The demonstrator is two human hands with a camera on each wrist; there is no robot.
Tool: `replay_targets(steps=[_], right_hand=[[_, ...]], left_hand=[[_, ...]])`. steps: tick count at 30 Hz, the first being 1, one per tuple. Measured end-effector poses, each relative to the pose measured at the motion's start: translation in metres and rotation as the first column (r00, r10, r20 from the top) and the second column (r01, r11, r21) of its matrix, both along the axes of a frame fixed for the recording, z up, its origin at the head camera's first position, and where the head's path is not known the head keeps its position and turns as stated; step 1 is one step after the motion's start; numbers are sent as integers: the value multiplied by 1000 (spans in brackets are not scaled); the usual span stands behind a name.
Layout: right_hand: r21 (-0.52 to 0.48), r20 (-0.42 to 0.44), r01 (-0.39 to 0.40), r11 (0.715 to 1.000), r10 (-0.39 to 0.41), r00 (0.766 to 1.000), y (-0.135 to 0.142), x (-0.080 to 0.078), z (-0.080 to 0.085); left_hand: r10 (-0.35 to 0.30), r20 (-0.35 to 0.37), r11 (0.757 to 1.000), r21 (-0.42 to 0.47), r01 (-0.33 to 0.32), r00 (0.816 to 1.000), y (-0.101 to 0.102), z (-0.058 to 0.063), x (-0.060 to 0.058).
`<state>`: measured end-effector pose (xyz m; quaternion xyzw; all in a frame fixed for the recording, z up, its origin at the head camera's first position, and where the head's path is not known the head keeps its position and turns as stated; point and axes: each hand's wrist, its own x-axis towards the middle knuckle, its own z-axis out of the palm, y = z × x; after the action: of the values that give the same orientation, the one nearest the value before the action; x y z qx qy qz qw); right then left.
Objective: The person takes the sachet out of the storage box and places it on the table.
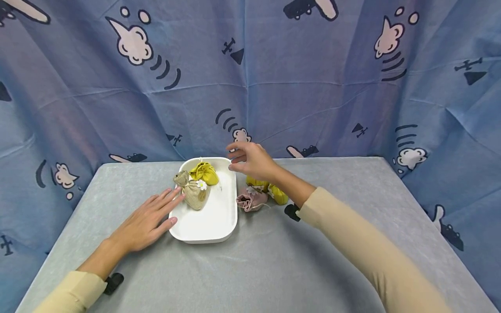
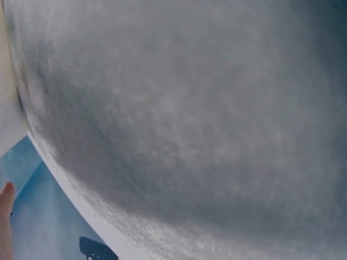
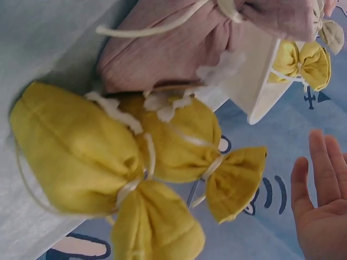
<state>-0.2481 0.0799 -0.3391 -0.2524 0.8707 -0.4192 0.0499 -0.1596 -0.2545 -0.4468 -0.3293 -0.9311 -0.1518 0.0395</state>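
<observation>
My left hand (image 1: 146, 221) lies with straight fingers at the left rim of a white tray (image 1: 213, 226), fingertips beside a beige drawstring pouch (image 1: 197, 195). That pouch carries a white flower and sits in the tray against a yellow pouch (image 1: 209, 174). Over the tray's right rim hovers my right hand (image 1: 254, 161), fingers loosely bent and holding nothing. Beneath its wrist, outside the tray, a pink pouch (image 1: 254, 200) rests beside two yellow pouches, one nearer (image 3: 70, 151) and one behind (image 3: 187, 132) in the right wrist view. The right forearm partly hides them in the head view.
Grey cloth covers the table (image 1: 274, 265). A blue patterned curtain (image 1: 313, 113) hangs along its back and sides. Dark wrist devices show below both sleeves. Mostly tabletop fills the left wrist view, with a fingertip (image 2: 6, 200) at its lower left.
</observation>
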Motion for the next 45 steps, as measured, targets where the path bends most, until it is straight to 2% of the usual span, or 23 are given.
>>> replay_targets(steps=[6, 16, 33, 45], right_hand=[[4, 3, -40, 999, 40, 999, -12, 2, -1], [-48, 46, -92, 995, 94, 994, -34, 5, -4], [10, 76, -159, 987, 158, 985, -66, 8, -15], [74, 67, -171, 982, 166, 984, -80, 8, -12]], left_hand=[[8, 12, 1000, -6, -7, 1000, 1, 2, 0], [15, 32, 1000, -16, -15, 999, 1, 3, 0], [8, 22, 1000, -8, -7, 1000, 0, 2, 0], [-6, 1, 1000, 5, 6, 1000, 0, 1, 0]])
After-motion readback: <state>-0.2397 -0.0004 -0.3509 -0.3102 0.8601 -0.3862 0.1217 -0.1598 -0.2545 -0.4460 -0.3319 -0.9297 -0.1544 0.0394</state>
